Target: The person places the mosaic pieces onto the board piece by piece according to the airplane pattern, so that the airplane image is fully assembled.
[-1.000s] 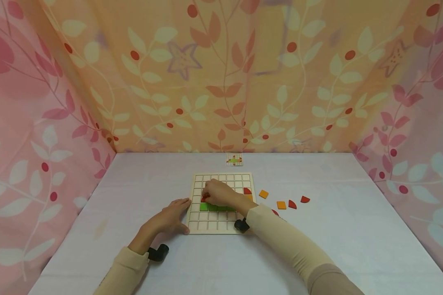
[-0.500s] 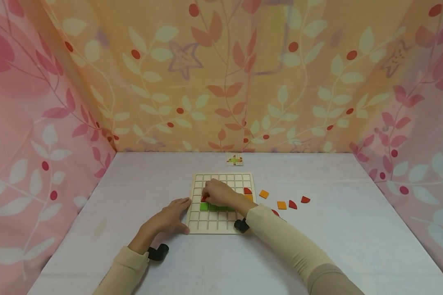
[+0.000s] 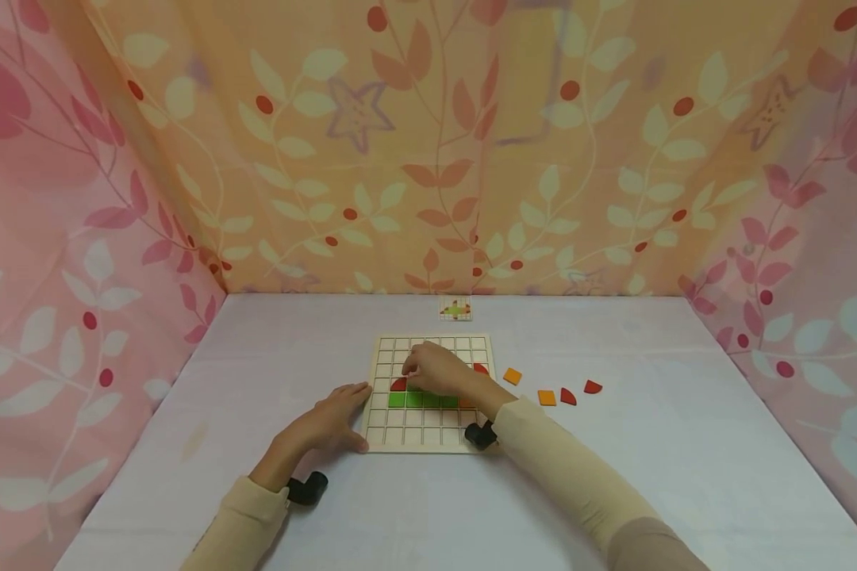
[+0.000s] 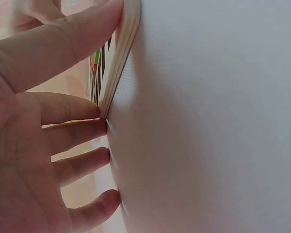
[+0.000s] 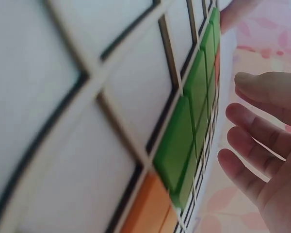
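A wooden grid board (image 3: 393, 436) lies on the white table. My left hand (image 3: 332, 416) touches its left edge with thumb and fingertips; in the left wrist view the thumb (image 4: 63, 41) lies along the board's rim and the other fingers reach the tabletop. Over the board hovers my right hand (image 3: 439, 371), its fingers loosely bent and holding nothing in the right wrist view. A red quarter-circle tile (image 3: 399, 385) sits in a cell just left of it. Below runs a row of green square tiles (image 3: 432, 400), ending in an orange tile (image 3: 466, 402). Another red tile (image 3: 481, 369) shows behind the right wrist.
Right of the board lie loose tiles: an orange square (image 3: 512, 377), a second orange square (image 3: 546, 397), a red quarter-circle (image 3: 567, 396) and another red quarter-circle (image 3: 593, 387). A small pattern card (image 3: 455, 308) lies beyond the board. Patterned curtains (image 3: 428, 159) enclose the table.
My right hand has let go of the red quarter-circle tile and moved slightly right and up, leaving it in its cell. The left hand stays at the board's edge.
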Available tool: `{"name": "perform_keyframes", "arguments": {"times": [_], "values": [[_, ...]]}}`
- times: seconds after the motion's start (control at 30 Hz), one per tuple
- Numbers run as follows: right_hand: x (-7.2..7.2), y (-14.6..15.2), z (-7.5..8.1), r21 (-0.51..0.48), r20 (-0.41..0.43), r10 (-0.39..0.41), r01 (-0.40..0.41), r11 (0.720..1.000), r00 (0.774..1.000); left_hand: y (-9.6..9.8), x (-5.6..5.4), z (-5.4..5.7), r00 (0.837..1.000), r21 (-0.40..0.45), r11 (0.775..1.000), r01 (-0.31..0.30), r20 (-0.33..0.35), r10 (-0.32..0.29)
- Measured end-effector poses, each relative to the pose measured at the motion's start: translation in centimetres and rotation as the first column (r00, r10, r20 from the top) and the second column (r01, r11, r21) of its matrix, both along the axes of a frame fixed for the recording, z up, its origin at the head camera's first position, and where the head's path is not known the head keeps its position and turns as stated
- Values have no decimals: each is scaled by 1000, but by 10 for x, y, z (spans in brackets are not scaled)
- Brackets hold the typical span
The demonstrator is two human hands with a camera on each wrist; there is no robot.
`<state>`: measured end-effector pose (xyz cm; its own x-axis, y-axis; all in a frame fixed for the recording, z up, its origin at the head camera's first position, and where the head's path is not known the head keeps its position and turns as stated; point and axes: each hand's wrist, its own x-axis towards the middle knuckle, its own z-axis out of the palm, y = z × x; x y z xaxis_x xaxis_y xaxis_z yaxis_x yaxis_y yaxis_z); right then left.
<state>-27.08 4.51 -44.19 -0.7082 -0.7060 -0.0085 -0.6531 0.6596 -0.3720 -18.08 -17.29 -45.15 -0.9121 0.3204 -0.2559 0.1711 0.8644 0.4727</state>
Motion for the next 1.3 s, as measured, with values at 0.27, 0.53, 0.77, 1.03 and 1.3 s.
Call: {"name": "perform_keyframes", "arguments": {"times": [0.27,0.53,0.77,1.03,1.3], "values": [[4,25,4,-51,4,-31,31,998,1000,2,1,2,1000,-10,1000,-15,1,15],[8,53,8,-66,-6,-85,85,994,996,-1,-1,0,1000,-10,1000,8,-16,-8],[10,78,10,-75,-15,-130,128,989,991,-2,1,-1,1000,0,1000,9,-12,-9],[16,106,14,-66,43,-226,228,971,973,-1,1,0,1000,-10,1000,-8,1,8],[25,131,9,-30,62,-277,280,960,959,0,1,-1,1000,-1,1000,-13,3,13]]}}
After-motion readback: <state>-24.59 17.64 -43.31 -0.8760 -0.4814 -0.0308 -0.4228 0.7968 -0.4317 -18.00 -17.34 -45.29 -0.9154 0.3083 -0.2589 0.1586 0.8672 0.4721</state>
